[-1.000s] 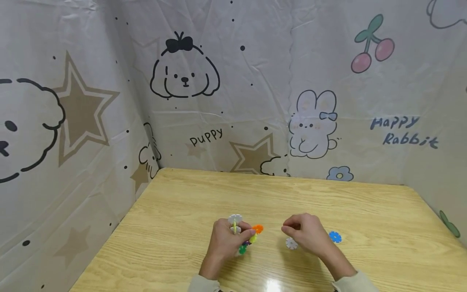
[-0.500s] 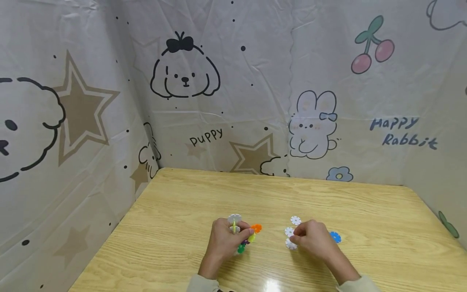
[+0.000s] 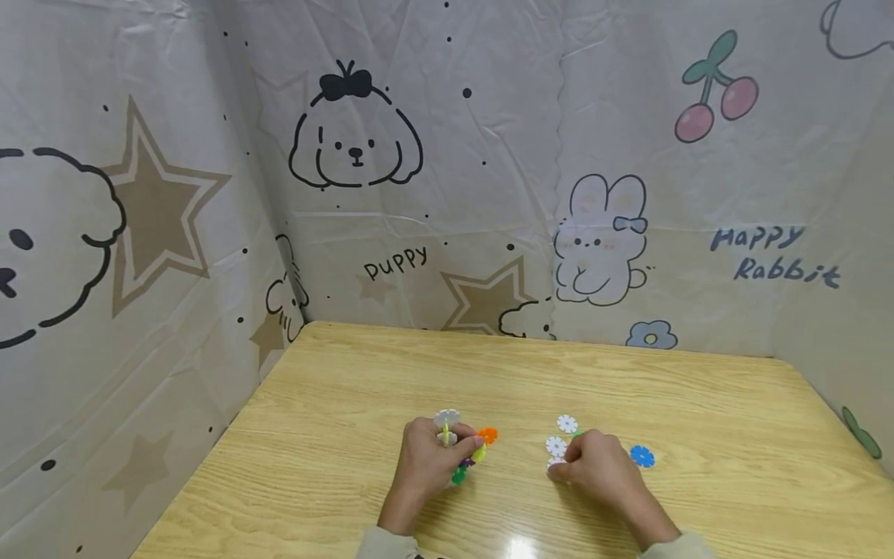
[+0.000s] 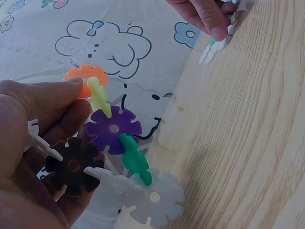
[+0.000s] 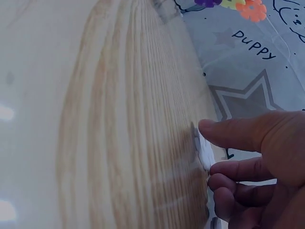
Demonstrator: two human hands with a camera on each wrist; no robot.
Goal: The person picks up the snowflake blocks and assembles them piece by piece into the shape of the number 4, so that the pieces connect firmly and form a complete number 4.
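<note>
Head view: over a pale wood-grain table [image 3: 349,373], a person's left hand [image 3: 433,454] grips a linked cluster of small, round, notched plastic discs [image 4: 125,138], thumb against its orange disc [image 4: 90,71]. The right hand [image 3: 604,466] is lowered to a loose, round, notched white plastic disc [image 3: 555,462]; whether it pinches this, I cannot tell. Just beyond lie two more white discs [image 3: 556,446]; a green disc [image 3: 576,435] is half hidden by the hand, and a round blue plastic disc [image 3: 642,456] sits to its right. The white disc lies thin and flat, so fingertips could skid it into its neighbours. In the left wrist view, discs meet only at edge slots; squeezing hard could pop one loose.
</note>
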